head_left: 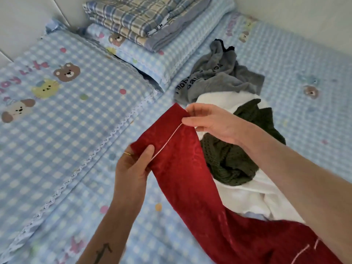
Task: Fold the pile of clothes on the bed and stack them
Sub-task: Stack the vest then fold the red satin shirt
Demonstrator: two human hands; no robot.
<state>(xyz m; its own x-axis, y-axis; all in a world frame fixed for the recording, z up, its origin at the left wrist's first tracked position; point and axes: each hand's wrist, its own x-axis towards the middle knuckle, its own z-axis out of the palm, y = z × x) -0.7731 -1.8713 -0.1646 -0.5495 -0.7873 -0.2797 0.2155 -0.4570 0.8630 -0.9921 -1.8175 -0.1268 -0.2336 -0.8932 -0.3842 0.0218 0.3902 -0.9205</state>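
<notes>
Your left hand (133, 166) and right hand (211, 122) each pinch the red garment's (190, 178) piped edge, lifting it above the bed (76, 149) beside the clothes pile (232, 115)

Folded plaid blanket (144, 18) on far pillow (152, 60), near wall (304, 8). Second pillow (62, 88) at left, blue checked, bear, cat and dog prints. Matching checked sheet (304, 60) beneath.
</notes>
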